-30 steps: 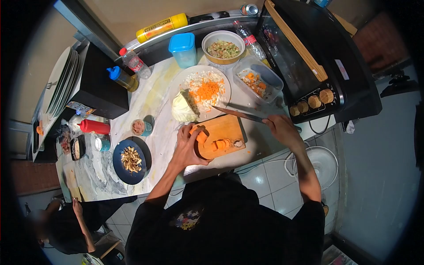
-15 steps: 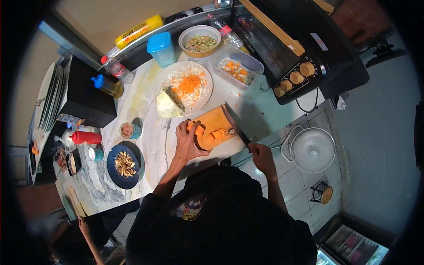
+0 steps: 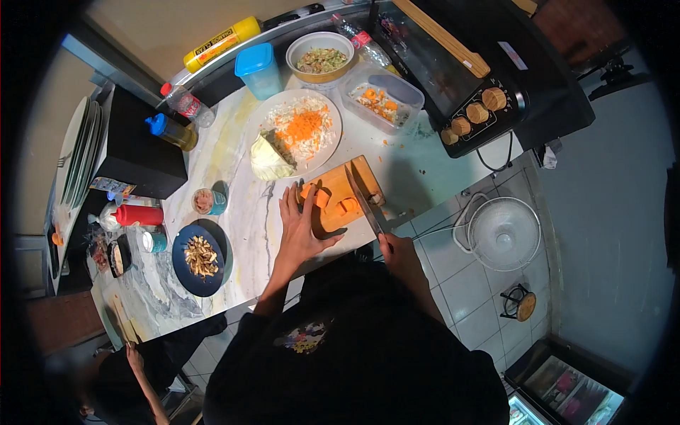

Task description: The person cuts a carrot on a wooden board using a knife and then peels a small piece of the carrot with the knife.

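On the wooden cutting board [image 3: 338, 178], carrot chunks [image 3: 321, 197] lie beside several carrot slices [image 3: 346, 207]. My left hand [image 3: 300, 232] is spread at the board's left edge, its fingertips by the chunks; whether they touch is hard to tell. A kitchen knife [image 3: 363, 200] is gripped by the handle in my right hand [image 3: 398, 253]. Its blade slants over the board, just right of the slices. Behind the board, a large plate [image 3: 331, 150] carries shredded carrot [image 3: 304, 129], chopped pale vegetable and a cabbage piece [image 3: 269, 159].
A plastic container [image 3: 382, 122] with carrot pieces and a bowl [image 3: 320, 60] of chopped vegetables stand behind. At right is a black griddle appliance [image 3: 482, 117]. A dark plate [image 3: 185, 265] of brown pieces lies left. Another person's hand [image 3: 134, 360] is at the lower left.
The knife and my right hand have shifted left, bringing the blade across the board. My left hand has spread its fingers and loosened from the carrot.
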